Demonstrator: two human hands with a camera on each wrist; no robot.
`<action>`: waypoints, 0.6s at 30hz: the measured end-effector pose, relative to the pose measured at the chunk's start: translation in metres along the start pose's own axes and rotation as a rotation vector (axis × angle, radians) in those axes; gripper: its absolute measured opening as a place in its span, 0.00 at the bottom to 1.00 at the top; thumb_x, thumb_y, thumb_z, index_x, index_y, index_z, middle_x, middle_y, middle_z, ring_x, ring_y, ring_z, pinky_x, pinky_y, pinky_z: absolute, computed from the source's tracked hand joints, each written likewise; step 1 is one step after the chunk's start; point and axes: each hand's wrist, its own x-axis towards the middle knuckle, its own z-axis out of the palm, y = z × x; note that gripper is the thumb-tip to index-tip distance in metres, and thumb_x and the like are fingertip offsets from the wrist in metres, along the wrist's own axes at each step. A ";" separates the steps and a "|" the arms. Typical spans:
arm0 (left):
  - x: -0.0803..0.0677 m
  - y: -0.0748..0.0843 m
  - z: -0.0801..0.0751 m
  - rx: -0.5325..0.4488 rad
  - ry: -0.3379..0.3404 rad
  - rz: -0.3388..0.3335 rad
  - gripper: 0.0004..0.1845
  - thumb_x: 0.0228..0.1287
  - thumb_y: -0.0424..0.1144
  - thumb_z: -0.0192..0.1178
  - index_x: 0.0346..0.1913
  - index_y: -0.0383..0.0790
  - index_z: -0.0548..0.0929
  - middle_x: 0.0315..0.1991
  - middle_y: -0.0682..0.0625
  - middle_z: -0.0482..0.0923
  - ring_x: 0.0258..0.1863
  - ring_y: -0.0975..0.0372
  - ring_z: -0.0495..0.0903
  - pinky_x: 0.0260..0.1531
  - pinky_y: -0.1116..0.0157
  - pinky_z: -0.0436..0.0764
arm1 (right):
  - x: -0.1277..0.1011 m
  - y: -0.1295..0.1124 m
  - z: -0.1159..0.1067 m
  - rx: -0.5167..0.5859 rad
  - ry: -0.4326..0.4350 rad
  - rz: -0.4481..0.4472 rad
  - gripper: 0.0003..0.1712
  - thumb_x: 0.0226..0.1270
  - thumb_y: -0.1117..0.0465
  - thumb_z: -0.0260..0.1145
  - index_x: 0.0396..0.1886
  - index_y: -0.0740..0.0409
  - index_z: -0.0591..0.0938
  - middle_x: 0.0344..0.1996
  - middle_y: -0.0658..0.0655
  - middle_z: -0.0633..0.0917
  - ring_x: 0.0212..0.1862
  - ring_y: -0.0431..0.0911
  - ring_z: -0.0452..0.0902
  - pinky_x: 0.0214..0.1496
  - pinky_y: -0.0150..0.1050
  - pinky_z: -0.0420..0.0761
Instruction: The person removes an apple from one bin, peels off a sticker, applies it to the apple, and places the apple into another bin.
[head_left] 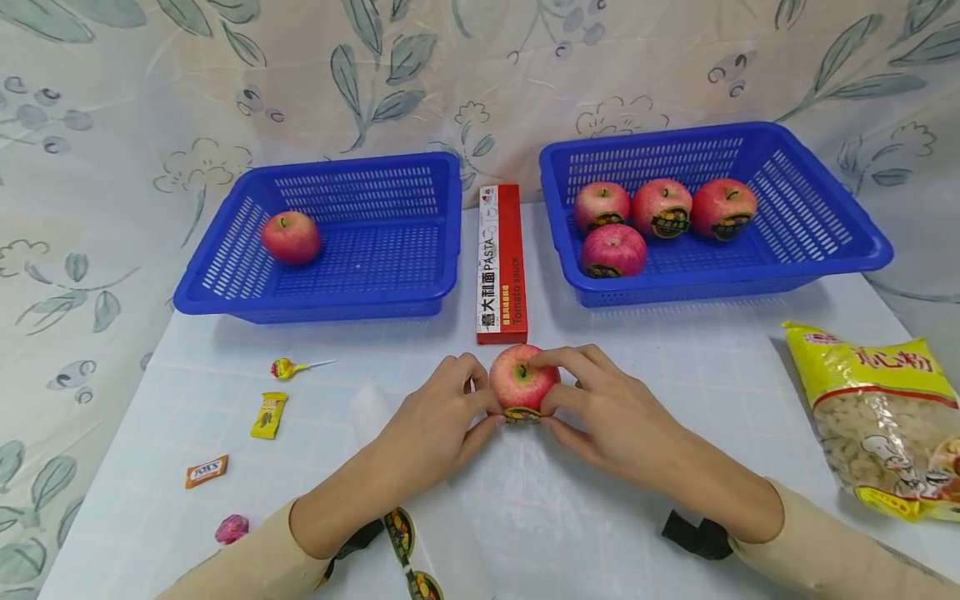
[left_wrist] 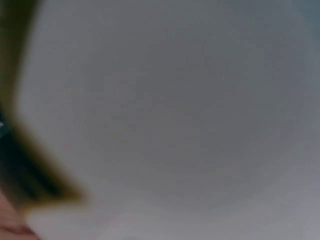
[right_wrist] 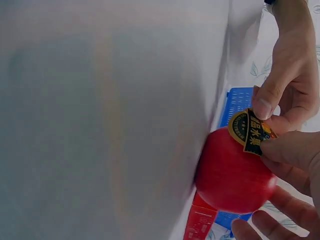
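A red apple (head_left: 522, 379) sits on the table in front of me, with a black and gold fruit sticker (right_wrist: 250, 131) across its near side. My left hand (head_left: 446, 412) pinches one end of this sticker between thumb and finger at the apple's left. From the other side, my right hand (head_left: 607, 408) pinches the opposite end, its index finger resting on top of the apple. In the right wrist view the sticker lies against the apple's skin, both thumbs at its ends. The left wrist view is mostly a blurred pale surface.
The left blue basket (head_left: 337, 302) contains one apple; several stickered apples sit in the right blue basket (head_left: 720, 282). Between them lies a pasta box (head_left: 502, 267). A sticker sheet (head_left: 442, 542), a lollipop (head_left: 285, 368), wrapped candies (head_left: 267, 415) and a yellow-topped bag (head_left: 885, 425) surround my arms.
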 end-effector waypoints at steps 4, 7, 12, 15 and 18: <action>0.003 -0.001 0.002 0.030 -0.005 0.001 0.04 0.69 0.41 0.67 0.36 0.49 0.89 0.49 0.52 0.71 0.47 0.59 0.71 0.33 0.66 0.81 | 0.000 0.002 0.002 0.001 -0.004 -0.006 0.10 0.56 0.62 0.79 0.27 0.48 0.84 0.59 0.53 0.80 0.55 0.50 0.76 0.48 0.45 0.85; 0.005 -0.002 0.003 0.052 0.007 0.020 0.04 0.69 0.40 0.67 0.36 0.47 0.90 0.57 0.49 0.72 0.54 0.56 0.73 0.42 0.63 0.84 | 0.001 0.004 0.002 0.005 0.003 -0.012 0.11 0.55 0.62 0.80 0.28 0.50 0.83 0.59 0.54 0.81 0.53 0.50 0.77 0.51 0.45 0.83; 0.009 -0.001 0.001 0.067 0.003 0.054 0.07 0.69 0.41 0.67 0.35 0.42 0.90 0.69 0.46 0.71 0.65 0.55 0.73 0.59 0.61 0.81 | 0.002 0.007 0.002 0.015 0.022 -0.035 0.11 0.54 0.64 0.80 0.27 0.52 0.83 0.56 0.55 0.82 0.53 0.50 0.78 0.53 0.45 0.84; 0.010 -0.003 0.000 0.065 -0.001 0.078 0.08 0.69 0.42 0.68 0.35 0.41 0.90 0.70 0.45 0.72 0.65 0.56 0.74 0.62 0.62 0.79 | 0.002 0.008 0.003 0.021 0.027 -0.037 0.12 0.54 0.64 0.81 0.26 0.52 0.82 0.54 0.55 0.83 0.53 0.50 0.78 0.53 0.44 0.84; 0.011 -0.007 0.000 0.059 0.003 0.112 0.08 0.68 0.41 0.69 0.36 0.40 0.91 0.69 0.45 0.73 0.64 0.56 0.75 0.63 0.62 0.77 | 0.004 0.010 0.003 0.035 0.021 -0.025 0.14 0.54 0.63 0.81 0.27 0.52 0.80 0.53 0.54 0.83 0.52 0.49 0.78 0.53 0.44 0.84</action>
